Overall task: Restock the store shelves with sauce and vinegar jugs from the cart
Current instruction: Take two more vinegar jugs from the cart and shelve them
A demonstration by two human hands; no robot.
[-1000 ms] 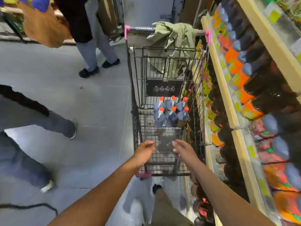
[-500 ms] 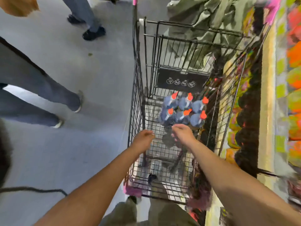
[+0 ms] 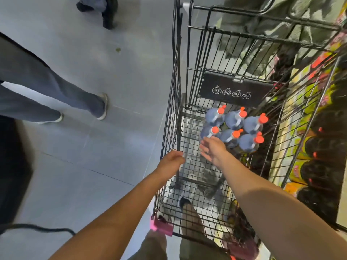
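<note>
Black wire cart (image 3: 170,117) stands alongside the shelves (image 3: 319,147), which are on the right and stocked with dark bottles.

Six jugs (image 3: 233,119) with orange caps stand upright at the far end of the basket, two rows of three, touching each other.

Right hand (image 3: 214,150): inside the basket, fingers straight and spread, holding nothing, over the near-left jug; contact cannot be told.

Left hand (image 3: 171,162): at the top wire of the cart's left wall, fingers apparently curled over it (blurred).

Green cloth (image 3: 262,19) is draped at the far end. Another person's legs (image 3: 56,91) are on the grey floor (image 3: 93,166), left.
</note>
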